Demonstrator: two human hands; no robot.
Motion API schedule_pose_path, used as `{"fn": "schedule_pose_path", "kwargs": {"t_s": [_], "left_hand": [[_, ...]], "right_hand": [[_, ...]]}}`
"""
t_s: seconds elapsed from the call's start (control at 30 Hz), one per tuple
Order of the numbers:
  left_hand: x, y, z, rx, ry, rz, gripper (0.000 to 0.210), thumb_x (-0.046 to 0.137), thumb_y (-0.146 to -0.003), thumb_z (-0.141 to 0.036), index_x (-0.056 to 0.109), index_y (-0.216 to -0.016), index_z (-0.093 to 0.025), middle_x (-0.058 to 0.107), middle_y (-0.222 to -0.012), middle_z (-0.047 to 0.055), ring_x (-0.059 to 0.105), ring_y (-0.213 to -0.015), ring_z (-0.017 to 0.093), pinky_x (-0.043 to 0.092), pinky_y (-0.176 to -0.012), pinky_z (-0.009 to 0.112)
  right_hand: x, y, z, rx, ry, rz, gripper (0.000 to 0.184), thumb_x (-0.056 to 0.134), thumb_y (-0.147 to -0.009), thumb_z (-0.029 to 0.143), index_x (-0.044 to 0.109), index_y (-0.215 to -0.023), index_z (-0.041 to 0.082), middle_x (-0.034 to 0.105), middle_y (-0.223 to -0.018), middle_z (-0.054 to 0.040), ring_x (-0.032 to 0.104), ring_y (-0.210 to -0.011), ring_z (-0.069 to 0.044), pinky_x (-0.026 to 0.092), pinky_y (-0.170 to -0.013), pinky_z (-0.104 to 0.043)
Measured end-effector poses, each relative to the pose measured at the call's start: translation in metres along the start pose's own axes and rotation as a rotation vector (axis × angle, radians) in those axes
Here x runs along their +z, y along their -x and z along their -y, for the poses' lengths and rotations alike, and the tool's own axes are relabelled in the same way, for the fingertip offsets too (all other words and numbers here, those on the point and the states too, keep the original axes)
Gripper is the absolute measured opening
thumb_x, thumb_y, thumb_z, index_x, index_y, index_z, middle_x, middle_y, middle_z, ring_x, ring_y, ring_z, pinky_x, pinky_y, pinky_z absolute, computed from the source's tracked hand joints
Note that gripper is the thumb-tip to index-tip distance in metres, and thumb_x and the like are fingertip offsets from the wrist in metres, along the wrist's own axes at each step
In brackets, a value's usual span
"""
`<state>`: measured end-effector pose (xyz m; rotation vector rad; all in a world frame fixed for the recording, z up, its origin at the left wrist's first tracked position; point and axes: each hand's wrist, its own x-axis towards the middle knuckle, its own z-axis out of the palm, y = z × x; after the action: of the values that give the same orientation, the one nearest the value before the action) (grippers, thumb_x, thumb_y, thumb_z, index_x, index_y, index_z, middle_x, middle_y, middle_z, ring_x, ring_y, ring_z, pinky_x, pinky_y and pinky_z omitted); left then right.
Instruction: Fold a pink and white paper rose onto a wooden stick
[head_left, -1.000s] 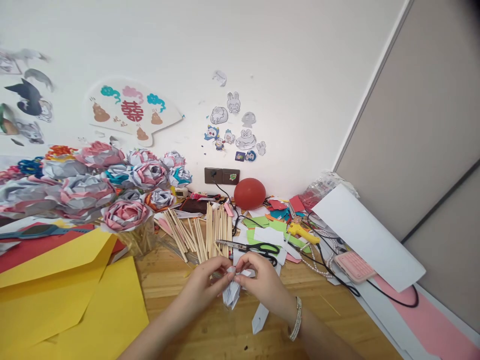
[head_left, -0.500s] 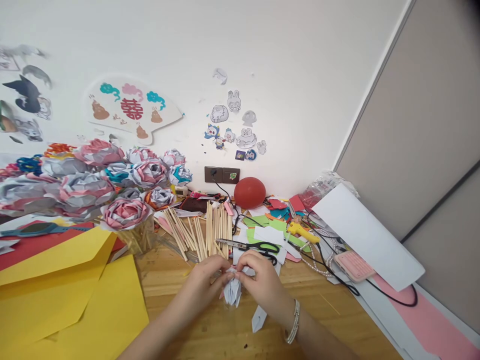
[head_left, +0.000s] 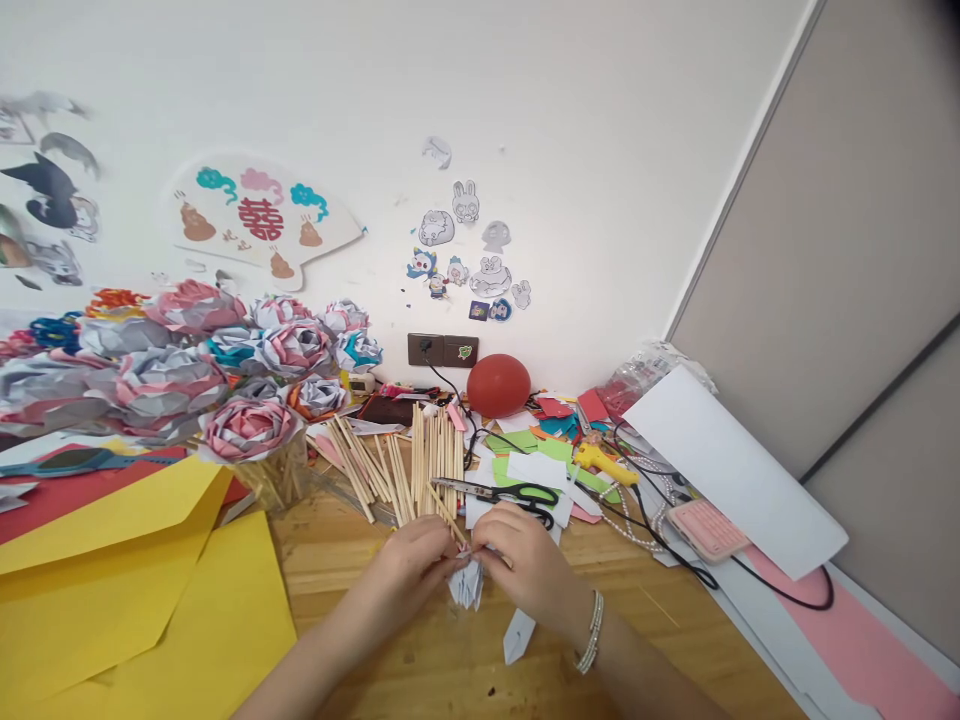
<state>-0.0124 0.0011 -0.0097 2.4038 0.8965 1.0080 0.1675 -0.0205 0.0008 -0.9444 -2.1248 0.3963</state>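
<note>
Folded white paper bundle (head_left: 466, 590) sits at front centre, over the wooden tabletop (head_left: 420, 660). Largest on that surface, a cluster of rose-like paper flowers (head_left: 172, 380) at the left looks finished. Yellow paper sheets (head_left: 225, 600) lie in front of it, uncut as far as shows. Left hand (head_left: 411, 565) and right hand (head_left: 529, 565) pinch the bundle's upper end between thumbs and fingers. Behind them, wooden sticks (head_left: 439, 445) lie in a loose row. Beside the right hand rests a pointed white paper strip (head_left: 517, 637), apart from the bundle. Smallest detail: the bundle's folds appear made and gathered, its lower points loose; whether the pinched end is fastened, I cannot tell.
</note>
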Motion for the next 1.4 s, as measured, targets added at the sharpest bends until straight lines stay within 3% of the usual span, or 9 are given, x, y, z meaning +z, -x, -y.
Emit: {"fn": "schedule_pose_path", "kwargs": {"t_s": [0.23,0.43,0.63,0.83,1.03,1.1,1.2,1.23,1.4], "left_hand": [[-0.005,-0.002,-0.003,-0.033,0.061,0.047,0.018,0.051,-0.081,-0.025,0.061,-0.067,-0.020,0.060,-0.063,0.002,0.054,-0.062,0.015,0.042,-0.060,0.023],[-0.001,-0.004,-0.008,-0.396,0.372,0.113,0.015,0.057,-0.072,-0.024,0.054,-0.058,-0.017,0.054,-0.054,-0.004,0.052,-0.051,0.012,0.042,-0.048,0.020],[0.003,-0.005,-0.003,-0.455,0.384,0.141,0.007,0.056,-0.067,-0.021,0.054,-0.061,-0.017,0.053,-0.055,-0.005,0.052,-0.052,0.012,0.041,-0.048,0.020],[0.001,-0.003,-0.007,-0.465,0.329,0.146,0.008,0.056,-0.064,-0.015,0.055,-0.056,-0.017,0.055,-0.054,-0.005,0.049,-0.053,0.012,0.036,-0.049,0.020],[0.002,-0.003,-0.011,-0.466,0.349,0.119,0.015,0.054,-0.064,-0.012,0.052,-0.051,-0.018,0.052,-0.055,-0.004,0.047,-0.058,0.012,0.035,-0.056,0.022],[-0.002,-0.005,-0.008,-0.484,0.435,0.168,0.005,0.058,-0.066,-0.020,0.055,-0.062,-0.018,0.055,-0.059,-0.004,0.050,-0.059,0.013,0.038,-0.056,0.023],[-0.008,-0.007,0.000,-0.547,0.635,0.287,0.030,0.054,-0.073,-0.041,0.055,-0.093,-0.018,0.058,-0.063,-0.003,0.056,-0.059,0.014,0.043,-0.055,0.024],[-0.008,-0.007,0.003,-0.573,0.699,0.319,0.035,0.050,-0.075,-0.047,0.054,-0.093,-0.018,0.058,-0.063,-0.002,0.056,-0.057,0.014,0.043,-0.054,0.024],[0.003,-0.001,0.017,-0.581,0.808,0.340,0.037,0.060,-0.068,-0.052,0.050,-0.064,-0.016,0.044,-0.050,-0.008,0.039,-0.042,0.006,0.030,-0.042,0.017]], "right_hand": [[-0.001,0.000,0.003,0.067,-0.016,-0.010,0.011,0.056,-0.078,0.013,0.054,-0.071,0.021,0.056,-0.073,0.0003,0.051,-0.075,-0.016,0.040,-0.066,-0.026],[0.008,0.000,0.000,0.362,-0.193,-0.029,0.011,0.059,-0.070,0.012,0.054,-0.064,0.019,0.057,-0.065,0.0031,0.053,-0.063,-0.012,0.040,-0.057,-0.020],[0.017,0.000,-0.005,0.420,-0.155,-0.036,0.015,0.061,-0.069,0.011,0.052,-0.058,0.017,0.055,-0.062,0.0037,0.052,-0.062,-0.013,0.038,-0.057,-0.021],[0.013,0.001,-0.008,0.468,-0.271,0.054,0.012,0.062,-0.066,0.007,0.060,-0.069,0.019,0.059,-0.069,0.0034,0.056,-0.068,-0.014,0.040,-0.061,-0.021],[0.013,0.000,-0.001,0.313,-0.146,-0.031,0.021,0.062,-0.062,-0.001,0.055,-0.056,0.018,0.057,-0.066,0.0030,0.053,-0.068,-0.013,0.039,-0.062,-0.022],[0.013,0.000,0.001,0.266,-0.137,-0.052,0.022,0.061,-0.061,-0.003,0.055,-0.055,0.018,0.056,-0.064,0.0029,0.053,-0.068,-0.013,0.039,-0.063,-0.022],[0.016,0.000,-0.001,0.232,-0.166,-0.069,0.022,0.061,-0.062,-0.003,0.058,-0.060,0.018,0.057,-0.066,0.0023,0.054,-0.069,-0.014,0.040,-0.064,-0.023],[0.017,0.001,-0.002,0.222,-0.176,-0.075,0.021,0.062,-0.063,-0.002,0.059,-0.061,0.019,0.057,-0.067,0.0021,0.054,-0.070,-0.014,0.040,-0.065,-0.023],[0.023,0.004,-0.007,0.114,-0.137,-0.136,0.015,0.060,-0.070,0.007,0.058,-0.062,0.019,0.054,-0.062,0.0018,0.052,-0.068,-0.015,0.040,-0.062,-0.025]]}}
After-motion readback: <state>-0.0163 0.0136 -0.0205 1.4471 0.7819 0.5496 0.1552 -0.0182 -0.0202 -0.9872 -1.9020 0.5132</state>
